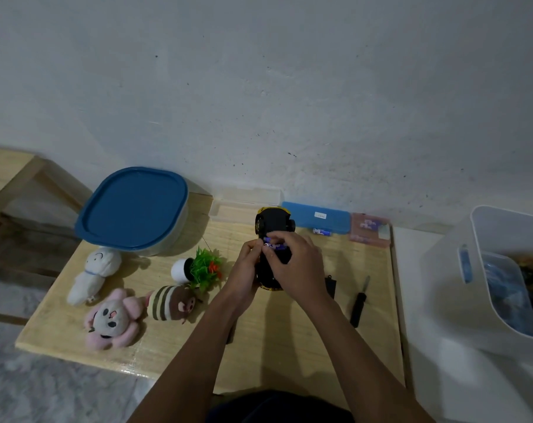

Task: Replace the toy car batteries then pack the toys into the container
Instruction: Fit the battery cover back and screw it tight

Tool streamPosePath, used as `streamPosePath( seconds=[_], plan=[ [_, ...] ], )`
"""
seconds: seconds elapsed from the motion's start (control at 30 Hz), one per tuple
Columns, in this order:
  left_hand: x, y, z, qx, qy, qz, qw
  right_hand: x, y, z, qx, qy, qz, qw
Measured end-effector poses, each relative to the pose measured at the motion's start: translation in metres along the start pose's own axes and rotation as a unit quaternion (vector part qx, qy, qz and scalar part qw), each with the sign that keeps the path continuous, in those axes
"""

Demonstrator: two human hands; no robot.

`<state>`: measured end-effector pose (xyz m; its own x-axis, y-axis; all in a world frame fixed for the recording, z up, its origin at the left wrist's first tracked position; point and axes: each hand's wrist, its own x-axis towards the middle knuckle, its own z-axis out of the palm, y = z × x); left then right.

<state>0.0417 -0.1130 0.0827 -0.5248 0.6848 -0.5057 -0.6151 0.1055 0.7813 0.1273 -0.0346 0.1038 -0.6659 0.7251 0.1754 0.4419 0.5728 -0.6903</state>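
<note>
Both hands meet over the upturned toy car (273, 239) at mid-table: my left hand (246, 267) clamps its side, my right hand (295, 264) pinches a purple battery (274, 246) at the open bay. I judge this the battery-fitting step. Next comes pressing the cell flat, then refitting the black cover (330, 285) lying right, with the screwdriver (360, 303) beyond. The blue-lidded container (131, 209) waits far left, shut.
</note>
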Motion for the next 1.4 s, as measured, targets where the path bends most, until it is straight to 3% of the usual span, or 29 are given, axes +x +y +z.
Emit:
streamPosePath(
  seconds=[0.13, 0.23, 0.37, 0.57, 0.7, 0.77, 0.87, 0.97, 1.1, 1.4],
  plan=[
    [0.001, -0.001, -0.001, -0.001, -0.002, -0.002, 1.0, 0.0, 0.004, 0.002, -0.005, 0.003, 0.047, 0.999],
    [0.002, -0.001, -0.001, -0.003, -0.004, -0.002, 1.0, 0.002, 0.004, -0.001, 0.087, -0.014, 0.146, 0.985],
    [0.003, 0.001, 0.0, -0.001, -0.012, -0.004, 1.0, 0.005, 0.003, -0.004, 0.303, -0.103, 0.272, 0.907],
    [0.004, 0.002, 0.004, 0.013, -0.028, -0.016, 0.999, 0.012, 0.016, 0.001, 0.361, -0.109, 0.283, 0.882],
    [0.01, -0.002, 0.004, 0.034, -0.026, -0.028, 0.999, 0.017, 0.033, -0.001, 0.341, -0.14, 0.277, 0.887],
    [0.014, -0.002, 0.005, 0.039, -0.022, -0.029, 0.999, 0.021, 0.048, -0.005, 0.342, -0.115, 0.286, 0.888],
    [0.022, -0.001, 0.001, 0.036, -0.009, -0.03, 0.999, 0.033, 0.085, -0.011, 0.205, -0.044, 0.268, 0.94],
    [0.028, -0.001, -0.002, 0.022, -0.004, -0.032, 0.999, 0.045, 0.124, -0.011, -0.04, -0.075, 0.2, 0.976],
    [0.03, -0.002, -0.004, 0.024, -0.002, -0.037, 0.999, 0.054, 0.146, 0.001, -0.237, -0.144, 0.115, 0.954],
    [0.034, -0.003, -0.003, 0.037, 0.013, -0.058, 0.998, 0.062, 0.152, 0.017, -0.37, -0.068, 0.029, 0.926]
  ],
)
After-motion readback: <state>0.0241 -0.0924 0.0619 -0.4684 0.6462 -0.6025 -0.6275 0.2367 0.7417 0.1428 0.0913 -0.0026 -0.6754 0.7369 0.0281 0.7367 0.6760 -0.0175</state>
